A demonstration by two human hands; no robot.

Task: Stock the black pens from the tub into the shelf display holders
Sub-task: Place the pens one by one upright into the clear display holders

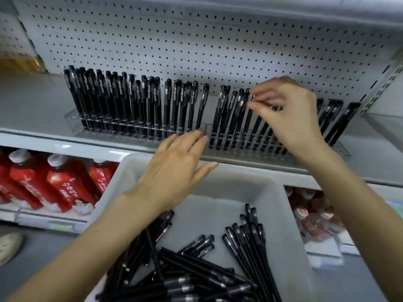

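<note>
Head: tub [239, 184] holds pens [196, 269]; right hand [290, 112] seemingly pinches holder pen [247, 125]; left hand [174, 166] flat.

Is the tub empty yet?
Not empty: many pens lie loose in the tub, with part of its floor bare.

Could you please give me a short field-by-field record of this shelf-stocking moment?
left hand: flat, fingers straight, fingertips at the front of the holders
right hand: pinches the top of a black pen, whose lower end is down at the right-hand rack
holders: clear racks on the shelf, lined with upright black pens
tub: grey, below the shelf edge
loose pens: many in the tub
lower shelf: red bottles
</note>
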